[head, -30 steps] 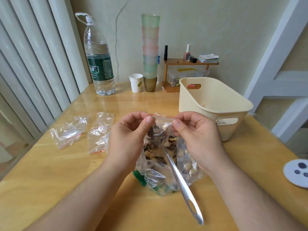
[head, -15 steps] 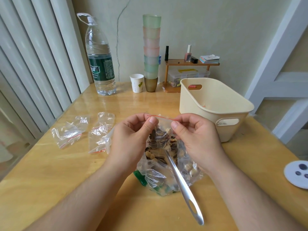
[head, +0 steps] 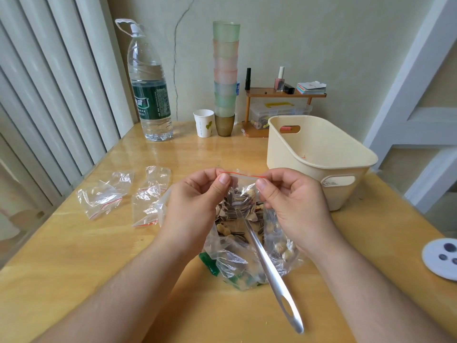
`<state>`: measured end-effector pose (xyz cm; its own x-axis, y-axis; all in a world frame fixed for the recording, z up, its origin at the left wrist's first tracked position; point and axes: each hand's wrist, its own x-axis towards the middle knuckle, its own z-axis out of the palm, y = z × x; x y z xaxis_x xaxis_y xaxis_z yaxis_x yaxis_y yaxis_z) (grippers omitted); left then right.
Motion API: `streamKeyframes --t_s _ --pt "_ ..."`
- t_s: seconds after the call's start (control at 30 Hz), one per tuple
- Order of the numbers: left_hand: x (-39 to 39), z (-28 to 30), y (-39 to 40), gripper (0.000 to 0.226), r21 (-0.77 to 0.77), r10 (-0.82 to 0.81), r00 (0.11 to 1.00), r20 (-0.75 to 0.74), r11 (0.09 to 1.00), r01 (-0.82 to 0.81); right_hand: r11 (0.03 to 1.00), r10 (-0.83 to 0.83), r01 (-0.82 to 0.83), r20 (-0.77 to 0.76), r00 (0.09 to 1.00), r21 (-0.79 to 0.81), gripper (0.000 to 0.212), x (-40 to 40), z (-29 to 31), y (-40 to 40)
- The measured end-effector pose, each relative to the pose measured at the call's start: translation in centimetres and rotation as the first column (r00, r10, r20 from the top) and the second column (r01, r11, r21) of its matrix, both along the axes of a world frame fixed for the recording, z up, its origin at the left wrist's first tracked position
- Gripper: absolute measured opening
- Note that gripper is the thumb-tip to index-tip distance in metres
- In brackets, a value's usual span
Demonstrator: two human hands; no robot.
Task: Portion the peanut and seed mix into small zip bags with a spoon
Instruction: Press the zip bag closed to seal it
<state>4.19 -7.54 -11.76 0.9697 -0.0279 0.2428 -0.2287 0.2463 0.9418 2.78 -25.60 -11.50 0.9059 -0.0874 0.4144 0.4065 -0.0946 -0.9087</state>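
Note:
Both hands hold a small zip bag (head: 241,191) by its red-lined top edge, above the table's middle. My left hand (head: 195,209) pinches the left end of the strip, my right hand (head: 294,209) the right end. The small bag holds sunflower seeds and a few peanuts. Under it lies a larger clear bag of peanut and seed mix (head: 237,253) with a green label. A white spoon (head: 274,280) sticks out of the large bag, its handle pointing toward me; its bowl is hidden in the mix.
Two empty small zip bags (head: 103,194) (head: 150,196) lie to the left. A cream plastic basket (head: 319,157) stands at the right. At the back stand a large water bottle (head: 149,95), a paper cup (head: 203,123), stacked cups (head: 225,78) and a small wooden shelf (head: 284,95).
The pinch on the zip strip stays; the hands spread slightly along the red line. The spoon and large bag have not moved.

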Motion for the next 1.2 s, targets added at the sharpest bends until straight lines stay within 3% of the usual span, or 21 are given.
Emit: streamKeyframes --t_s 0.17,0.63,0.9,1.2 --pt "-0.2 0.0 -0.2 0.011 0.010 0.037 0.999 -0.032 0.999 -0.037 0.999 -0.021 0.021 0.023 1.000 -0.039 0.005 0.1 -0.2 0.0" --pt "-0.4 0.0 -0.8 0.017 0.016 0.066 0.997 -0.038 0.998 -0.066 0.999 0.016 -0.015 0.027 1.000 -0.040 0.012 -0.1 -0.2 0.3" --pt "-0.6 0.0 -1.0 0.013 -0.008 0.029 0.998 -0.053 1.000 -0.030 0.995 -0.050 0.054 0.044 0.998 -0.081 0.003 0.1 -0.3 0.1" --pt "-1.0 0.1 -1.1 0.010 -0.034 0.019 0.999 -0.029 0.999 -0.020 0.995 0.028 -0.023 0.052 0.998 -0.100 0.010 -0.5 0.1 0.3"
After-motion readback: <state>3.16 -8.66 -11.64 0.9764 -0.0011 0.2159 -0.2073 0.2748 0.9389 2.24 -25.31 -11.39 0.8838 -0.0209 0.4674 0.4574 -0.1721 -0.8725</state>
